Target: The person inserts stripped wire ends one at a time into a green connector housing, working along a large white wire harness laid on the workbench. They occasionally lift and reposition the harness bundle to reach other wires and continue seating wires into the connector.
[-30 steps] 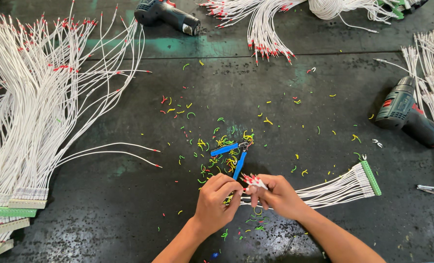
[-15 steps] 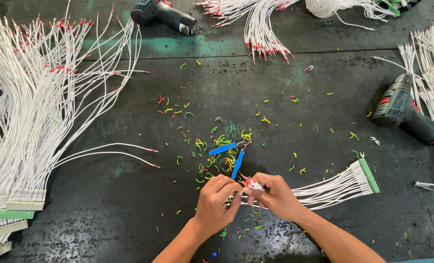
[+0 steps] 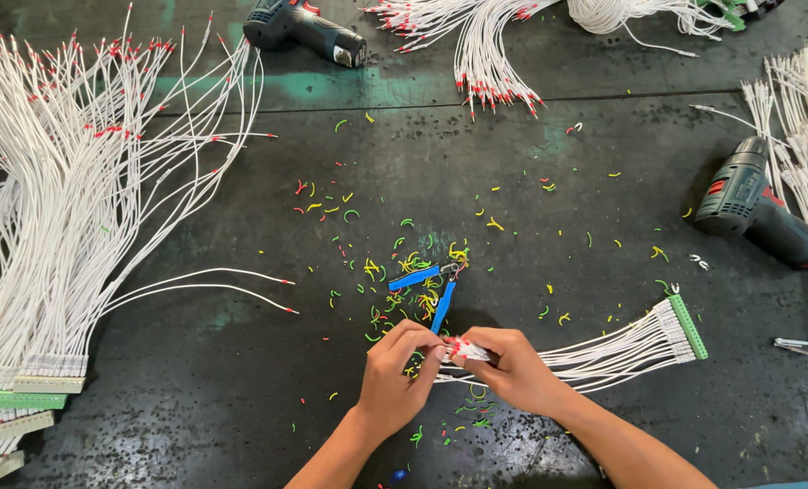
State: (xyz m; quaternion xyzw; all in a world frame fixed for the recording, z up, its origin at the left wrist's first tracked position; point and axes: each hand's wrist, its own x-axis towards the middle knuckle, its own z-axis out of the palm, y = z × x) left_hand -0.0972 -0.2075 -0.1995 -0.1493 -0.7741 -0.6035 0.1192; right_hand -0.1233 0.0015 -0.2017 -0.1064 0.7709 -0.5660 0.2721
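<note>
My right hand (image 3: 511, 367) grips a bundle of white wires (image 3: 603, 350) near their red-tipped ends; the wires run right to a green terminal strip (image 3: 687, 325). My left hand (image 3: 399, 371) pinches the red tips of that same bundle from the left. Just above my hands lie small cutters with blue handles (image 3: 434, 290), resting on the dark table (image 3: 241, 407) amid several coloured wire scraps (image 3: 404, 263).
Large fans of white red-tipped wires (image 3: 69, 208) on green strips fill the left side. More wire bundles lie at the top (image 3: 485, 45) and right edge (image 3: 807, 118). One cordless drill (image 3: 762, 213) sits at right, another (image 3: 304, 29) at the top.
My hands stay on the wire ends with only small finger shifts. The view has drifted slightly; nothing else has moved.
</note>
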